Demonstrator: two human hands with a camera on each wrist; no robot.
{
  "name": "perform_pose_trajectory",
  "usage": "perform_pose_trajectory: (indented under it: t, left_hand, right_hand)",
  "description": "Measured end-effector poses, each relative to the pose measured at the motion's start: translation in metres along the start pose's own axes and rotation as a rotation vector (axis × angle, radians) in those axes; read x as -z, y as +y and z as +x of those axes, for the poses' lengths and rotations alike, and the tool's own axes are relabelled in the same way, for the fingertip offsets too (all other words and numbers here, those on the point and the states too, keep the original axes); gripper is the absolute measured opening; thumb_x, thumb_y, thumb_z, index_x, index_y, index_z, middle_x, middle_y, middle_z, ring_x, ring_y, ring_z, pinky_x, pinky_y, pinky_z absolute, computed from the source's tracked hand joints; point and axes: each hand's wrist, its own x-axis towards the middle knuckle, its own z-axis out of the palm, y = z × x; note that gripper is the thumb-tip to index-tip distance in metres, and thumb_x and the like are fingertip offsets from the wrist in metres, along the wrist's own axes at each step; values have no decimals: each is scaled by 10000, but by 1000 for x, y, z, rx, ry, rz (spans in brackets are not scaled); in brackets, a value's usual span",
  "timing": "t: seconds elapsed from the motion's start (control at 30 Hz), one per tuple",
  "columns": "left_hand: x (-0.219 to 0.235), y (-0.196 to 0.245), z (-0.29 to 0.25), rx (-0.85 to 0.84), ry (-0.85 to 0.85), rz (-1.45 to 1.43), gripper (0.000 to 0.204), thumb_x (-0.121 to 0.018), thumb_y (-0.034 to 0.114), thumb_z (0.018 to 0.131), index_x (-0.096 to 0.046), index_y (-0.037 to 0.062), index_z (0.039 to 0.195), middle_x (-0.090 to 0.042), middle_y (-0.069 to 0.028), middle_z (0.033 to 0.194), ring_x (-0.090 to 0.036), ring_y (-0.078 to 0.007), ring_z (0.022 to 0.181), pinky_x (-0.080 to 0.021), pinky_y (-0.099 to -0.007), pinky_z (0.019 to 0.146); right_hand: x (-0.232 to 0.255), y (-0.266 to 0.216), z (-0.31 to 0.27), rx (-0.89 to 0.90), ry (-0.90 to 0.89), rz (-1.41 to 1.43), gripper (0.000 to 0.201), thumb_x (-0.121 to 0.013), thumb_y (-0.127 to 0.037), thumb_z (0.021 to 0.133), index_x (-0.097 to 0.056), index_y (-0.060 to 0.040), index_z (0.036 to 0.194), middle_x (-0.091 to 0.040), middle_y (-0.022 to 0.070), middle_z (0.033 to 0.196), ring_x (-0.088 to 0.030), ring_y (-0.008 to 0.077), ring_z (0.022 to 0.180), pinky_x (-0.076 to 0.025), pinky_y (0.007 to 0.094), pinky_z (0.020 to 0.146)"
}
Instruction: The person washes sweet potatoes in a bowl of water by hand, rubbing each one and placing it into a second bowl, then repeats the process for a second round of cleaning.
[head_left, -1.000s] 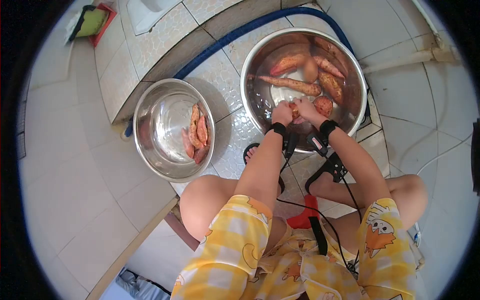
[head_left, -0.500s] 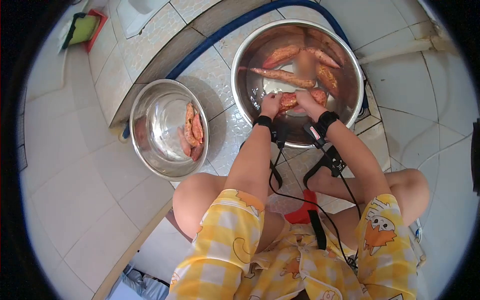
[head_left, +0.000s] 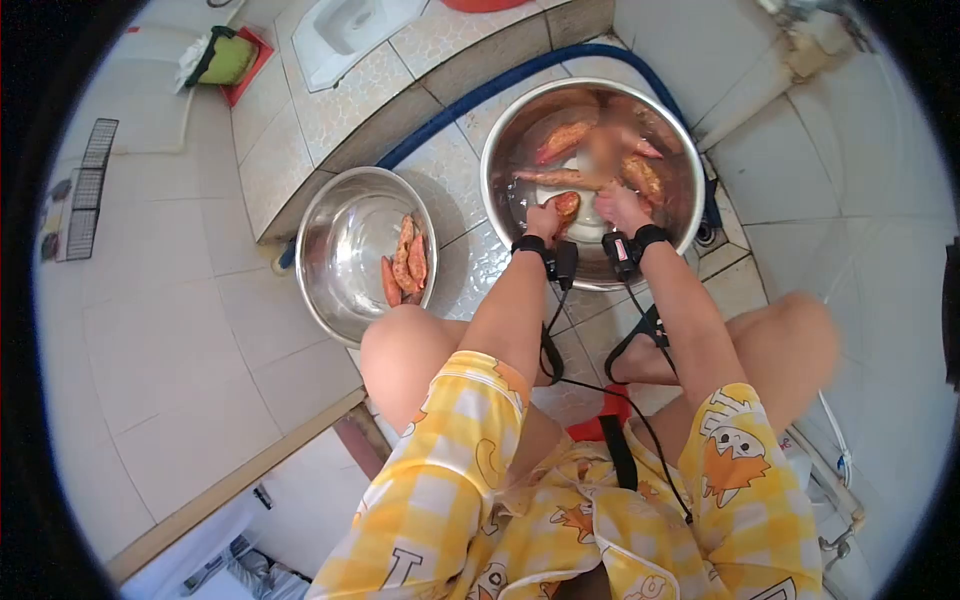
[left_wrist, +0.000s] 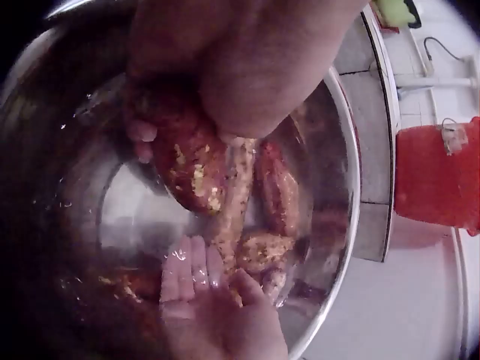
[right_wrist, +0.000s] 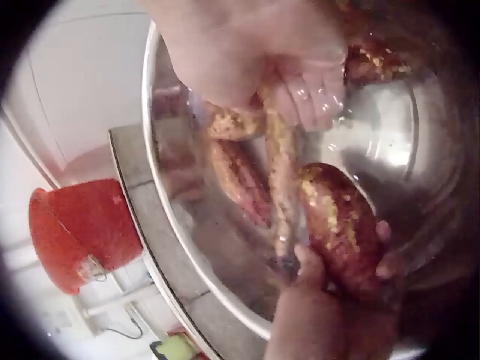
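Inside the large steel basin (head_left: 492,200) of water, my left hand (head_left: 542,220) grips a thick reddish sweet potato (head_left: 567,207); the left wrist view shows that sweet potato (left_wrist: 189,169) with yellowish scraped patches. My right hand (head_left: 622,207) is to its right, apart from it, palm turned toward the left one, with wet, extended fingers (right_wrist: 311,94) and nothing held. A long thin sweet potato (head_left: 560,179) lies just beyond both hands, and several others are in the water around it.
A smaller steel basin (head_left: 312,290) with several sweet potatoes (head_left: 403,262) stands at the left. A blue hose (head_left: 450,112) curves behind the large basin along a tiled step (head_left: 400,142). A red bucket (left_wrist: 439,172) shows in the left wrist view.
My right hand has let go of the sweet potato and moved off to the right. My left hand still holds it. The head view has shifted, showing more of the step.
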Motion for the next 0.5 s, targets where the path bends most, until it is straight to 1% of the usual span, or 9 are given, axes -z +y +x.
perform_pose_trajectory:
  t: [0.07, 0.17, 0.2, 0.23, 0.3, 0.37, 0.4, 0.43, 0.5]
  left_hand:
    - [-2, -9, 9, -55, -57, 52, 261, -516, 198, 847, -522, -52, 921, -579, -115, 731, -562, -201, 512, -425, -310, 387]
    - [6, 6, -11, -88, -144, 81, 227, -527, 120, 820, -532, -72, 940, -591, -124, 767, -568, -203, 526, -442, -311, 409]
    - [10, 9, -8, -132, -150, 96, 218, -522, 111, 819, -534, -68, 943, -591, -122, 760, -567, -206, 522, -446, -311, 414]
    - [14, 16, -11, -176, -156, 114, 211, -518, 102, 819, -537, -65, 947, -592, -120, 752, -565, -209, 519, -449, -311, 418]
    - [14, 36, -28, -130, -128, 96, 190, -487, 77, 806, -537, -46, 943, -580, -137, 791, -570, -222, 578, -454, -348, 410]
    - [9, 56, -39, -94, -120, 68, 188, -468, 52, 794, -539, -41, 941, -573, -149, 810, -575, -241, 611, -465, -377, 415]
    - [6, 60, -32, -81, -121, 50, 191, -464, 39, 787, -542, -45, 941, -573, -152, 810, -578, -253, 614, -474, -388, 424]
    - [2, 67, -30, -69, -122, 28, 195, -459, 26, 781, -544, -48, 941, -572, -155, 810, -581, -266, 618, -482, -399, 433]
    - [-5, 77, -58, -135, -158, -32, 209, -451, 20, 781, -545, -64, 948, -571, -157, 837, -591, -277, 657, -507, -402, 462]
  right_hand:
    - [-9, -22, -44, -12, -32, -62, 441, -421, -350, 831, -449, 16, 1074, -524, 167, 1042, -529, 273, 900, -433, 360, 793]
    - [-10, -50, -86, -53, -82, -227, 557, -443, -445, 792, -401, -12, 1140, -477, 182, 1112, -466, 281, 1005, -422, 404, 778]
    - [-14, -63, -114, -3, -100, -291, 616, -448, -472, 777, -372, 16, 1146, -526, 213, 967, -535, 287, 856, -455, 402, 682]
    - [-13, -70, -119, 10, -95, -301, 625, -449, -482, 773, -371, 22, 1135, -529, 215, 898, -541, 289, 772, -455, 397, 622]
    - [-14, -77, -139, 27, -88, -312, 644, -451, -501, 765, -369, 34, 1114, -534, 218, 761, -552, 293, 603, -457, 388, 503]
    - [-18, -83, -167, 38, -150, -144, 484, -450, -462, 787, -455, -18, 981, -510, 147, 694, -515, 241, 501, -418, 313, 421]
    - [-25, -97, -214, 2, -162, -62, 370, -459, -405, 814, -484, -66, 961, -523, 98, 787, -538, 194, 586, -428, 271, 472]
    - [-29, -103, -233, 48, -174, 4, 280, -457, -338, 828, -488, -89, 950, -517, 71, 807, -536, 175, 635, -449, 278, 512]
    - [-35, -109, -251, 146, -181, 134, 111, -453, -206, 856, -498, -134, 928, -505, 18, 849, -534, 138, 733, -493, 293, 593]
